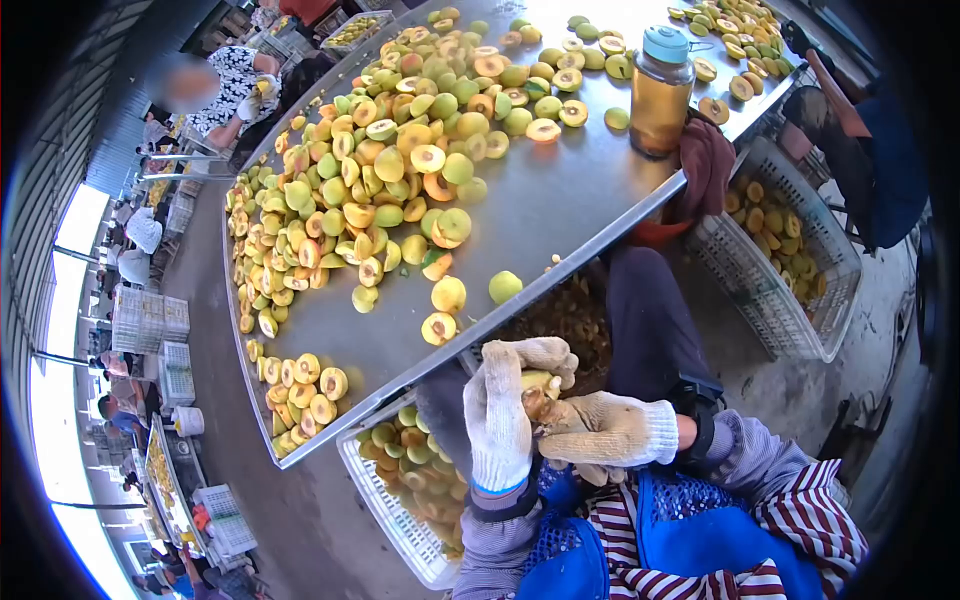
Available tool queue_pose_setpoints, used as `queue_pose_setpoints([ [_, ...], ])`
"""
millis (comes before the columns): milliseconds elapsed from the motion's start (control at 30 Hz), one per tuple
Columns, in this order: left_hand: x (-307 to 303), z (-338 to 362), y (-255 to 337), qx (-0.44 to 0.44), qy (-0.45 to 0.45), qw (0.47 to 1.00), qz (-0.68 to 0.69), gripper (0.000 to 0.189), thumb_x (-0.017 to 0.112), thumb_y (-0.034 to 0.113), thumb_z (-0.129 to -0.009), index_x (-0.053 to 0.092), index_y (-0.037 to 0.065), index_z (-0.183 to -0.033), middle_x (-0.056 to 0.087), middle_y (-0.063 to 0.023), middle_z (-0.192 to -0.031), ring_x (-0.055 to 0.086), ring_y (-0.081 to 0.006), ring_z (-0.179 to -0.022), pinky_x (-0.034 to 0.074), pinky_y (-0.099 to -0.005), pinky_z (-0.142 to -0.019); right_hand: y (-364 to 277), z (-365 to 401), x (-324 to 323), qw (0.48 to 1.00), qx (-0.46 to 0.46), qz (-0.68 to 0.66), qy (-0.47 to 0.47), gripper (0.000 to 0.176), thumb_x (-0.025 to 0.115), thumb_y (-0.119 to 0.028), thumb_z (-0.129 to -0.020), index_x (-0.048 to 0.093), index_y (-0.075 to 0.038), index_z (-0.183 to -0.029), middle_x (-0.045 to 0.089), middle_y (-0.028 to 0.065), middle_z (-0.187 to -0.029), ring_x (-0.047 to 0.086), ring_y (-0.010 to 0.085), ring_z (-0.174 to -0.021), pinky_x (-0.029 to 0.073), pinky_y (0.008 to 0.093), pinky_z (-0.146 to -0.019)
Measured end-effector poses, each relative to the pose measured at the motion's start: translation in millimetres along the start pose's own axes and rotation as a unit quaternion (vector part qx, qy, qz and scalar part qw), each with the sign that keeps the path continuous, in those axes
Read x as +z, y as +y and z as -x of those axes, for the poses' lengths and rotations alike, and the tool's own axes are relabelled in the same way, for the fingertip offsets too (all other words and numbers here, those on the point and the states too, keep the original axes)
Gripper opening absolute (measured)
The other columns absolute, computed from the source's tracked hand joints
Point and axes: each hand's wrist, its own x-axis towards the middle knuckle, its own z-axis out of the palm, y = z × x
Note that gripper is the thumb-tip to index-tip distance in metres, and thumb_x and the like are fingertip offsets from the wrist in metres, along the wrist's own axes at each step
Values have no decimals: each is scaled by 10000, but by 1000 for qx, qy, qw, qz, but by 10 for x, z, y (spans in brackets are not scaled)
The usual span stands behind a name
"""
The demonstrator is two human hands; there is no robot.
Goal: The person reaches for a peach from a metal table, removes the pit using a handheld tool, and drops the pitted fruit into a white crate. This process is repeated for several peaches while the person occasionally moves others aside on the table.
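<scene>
Above my lap, both hands wear off-white work gloves and meet around a piece of fruit that looks like a peach [540,388]. My left hand [500,405] is closed on it, its fingers curled over the top. My right hand [612,428] presses against the same piece from the other side, thumb and fingers drawn together; what else lies within its grip is hidden. Brownish flesh or pit shows between the gloves. Closest on the metal table [560,215] are a cut peach half [438,328] and a whole greenish peach [505,286].
A large heap of halved peaches [390,160] covers the table's far left. A capped bottle of amber liquid [662,95] and a dark red cloth [706,165] sit by its edge. Crates of peaches stand right [835,270] and below left [385,520]. Another person [225,95] works across the table.
</scene>
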Motion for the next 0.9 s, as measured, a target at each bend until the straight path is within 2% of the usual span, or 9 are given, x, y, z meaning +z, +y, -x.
queue_pose_setpoints([
  [100, -36, 21, 76, 9, -55, 998, 18, 539, 430, 425, -1040, 640, -65, -961, 676, -146, -931, 633, -190, -801, 518, -316, -745, -89, 25, 7, 999, 30, 9, -6, 367, 560, -459, -963, 583, -104, -873, 577, 4, -578, 520, 81, -417, 392, 214, -377],
  [300, -57, -10, 29, 21, -38, 999, 1, 630, 445, 526, -1001, 643, -72, -1018, 695, -154, -939, 687, -238, -818, 567, -341, -762, -122, 60, 19, 999, -27, 36, 19, 309, 572, -426, -967, 582, -118, -948, 574, -12, -633, 518, 70, -463, 402, 228, -412],
  [367, -134, -50, -33, 14, -66, 997, 33, 525, 424, 407, -1046, 645, -70, -1048, 681, -147, -988, 643, -188, -840, 527, -317, -802, -53, -6, 120, 985, -47, 91, 136, 268, 582, -383, -975, 575, -116, -990, 593, -19, -712, 552, 60, -553, 440, 224, -489],
  [400, -159, -54, -119, 47, -78, 995, 37, 516, 421, 398, -1049, 646, -67, -1043, 681, -141, -985, 639, -184, -843, 521, -311, -807, -67, -18, 154, 951, -206, 165, 161, 254, 570, -345, -989, 578, -98, -1048, 607, -19, -802, 597, 58, -705, 479, 220, -622],
  [500, -171, -59, -75, 74, -77, 994, 14, 471, 420, 357, -1055, 648, -53, -1012, 674, -109, -996, 619, -162, -853, 513, -307, -811, 101, -136, 48, 957, -150, 186, 163, 320, 612, -283, -981, 582, -45, -1193, 626, -32, -1057, 545, 54, -967, 455, 247, -857],
  [567, -250, -130, -257, 51, -68, 996, 41, 423, 442, 321, -1051, 634, -52, -1104, 662, -132, -1094, 628, -182, -927, 512, -325, -863, 319, -335, -109, 989, -141, -14, 39, 284, 622, -250, -977, 593, -65, -1189, 626, -41, -1082, 536, 52, -989, 454, 246, -883],
  [633, -310, -60, -187, 81, -56, 995, -9, 305, 464, 284, -1034, 647, 41, -1047, 668, -94, -1021, 623, -171, -874, 511, -285, -783, 52, -181, 105, 984, -127, 45, 119, 271, 632, -254, -970, 601, -71, -1167, 656, -9, -964, 587, 68, -872, 488, 245, -777],
  [700, -226, 112, 101, 201, -46, 977, -54, 346, 452, 293, -1042, 660, 34, -946, 659, -44, -863, 582, -110, -738, 482, -245, -682, -168, -1, 287, 982, -160, 90, 53, 270, 521, -333, -1011, 564, -68, -1042, 659, 61, -742, 556, 119, -453, 432, 231, -391],
  [900, -355, 99, 6, 132, -36, 989, -59, 311, 462, 298, -1037, 668, 70, -990, 646, -12, -871, 564, -90, -756, 469, -237, -701, -204, -65, 390, 987, -138, 67, 54, 239, 558, -306, -997, 565, -90, -895, 593, 8, -604, 537, 104, -447, 413, 212, -417],
])
